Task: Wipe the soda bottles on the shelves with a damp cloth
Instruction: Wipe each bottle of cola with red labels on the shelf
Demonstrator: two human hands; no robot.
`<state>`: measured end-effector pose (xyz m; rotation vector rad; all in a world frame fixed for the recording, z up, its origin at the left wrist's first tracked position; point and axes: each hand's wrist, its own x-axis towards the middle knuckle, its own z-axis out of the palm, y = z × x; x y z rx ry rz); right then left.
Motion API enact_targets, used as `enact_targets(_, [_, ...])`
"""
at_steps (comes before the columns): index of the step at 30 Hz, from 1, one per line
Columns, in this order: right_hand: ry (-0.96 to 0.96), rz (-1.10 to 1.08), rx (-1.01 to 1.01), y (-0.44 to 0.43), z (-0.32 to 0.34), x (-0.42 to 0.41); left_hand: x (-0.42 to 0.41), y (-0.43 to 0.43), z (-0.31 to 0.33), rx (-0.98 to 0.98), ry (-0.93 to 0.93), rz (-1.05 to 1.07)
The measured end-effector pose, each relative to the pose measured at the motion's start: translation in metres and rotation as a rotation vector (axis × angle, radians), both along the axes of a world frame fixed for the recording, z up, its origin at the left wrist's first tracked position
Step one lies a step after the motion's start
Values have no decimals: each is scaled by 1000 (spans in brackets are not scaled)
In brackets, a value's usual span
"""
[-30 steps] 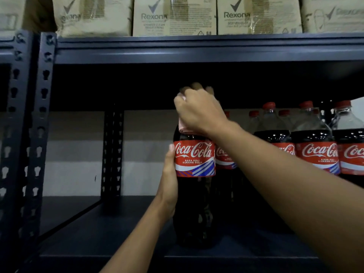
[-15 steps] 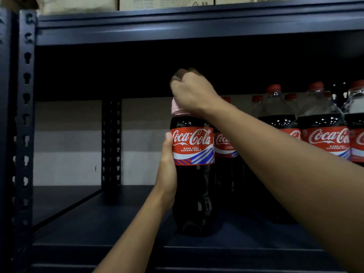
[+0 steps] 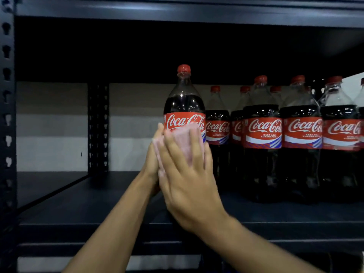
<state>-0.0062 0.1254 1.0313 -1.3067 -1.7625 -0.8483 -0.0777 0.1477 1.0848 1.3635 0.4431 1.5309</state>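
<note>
Carefully: our left hand (image 3: 152,162) grips the Coca-Cola bottle (image 3: 184,103), our right hand (image 3: 190,180) presses the pink cloth (image 3: 184,143) flat; overpushing could topple it.

Bottle (image 3: 184,101) left of row (image 3: 301,133) — on shelf (image 3: 88,209)

A: Bottle count?
B: One front bottle (image 3: 184,107). Right of it, at least six more soda bottles (image 3: 262,133), counted by caps. The rest are hidden or cropped.
A: Rest?
B: Two hands: left hand (image 3: 152,164), right hand (image 3: 189,186). One pink cloth (image 3: 185,146). One shelf (image 3: 98,205).
</note>
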Motion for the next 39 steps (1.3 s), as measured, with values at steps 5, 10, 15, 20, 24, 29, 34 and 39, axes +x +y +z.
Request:
enact_targets(5, [-145,174,259,-25,-16,38,1,-1,2,-29,-6,-93])
enact_targets(10, [123,379,205,-8,93,44,4,-9,2,44,-16,-59])
enact_targets(15, [182,477,57,-14,157,53,-1,-16,6,-1,-8,-102])
enact_targets(20, [132,352,163,-31,115,44,-8,-30,8,-50,99,-31])
enact_targets(24, [85,235,222,-44,33,27,7,-38,-2,44,61,13])
enact_targets(29, [-144,293,218,-47,-23,44,3,-34,6,-65,-59,-153])
enact_targets(34, [-63,414,229,-33,72,52,-1,-34,2,-117,-7,-46])
enact_targets(39, [264,585,88,-32,159,57,-17,-39,11,-162,130,-41])
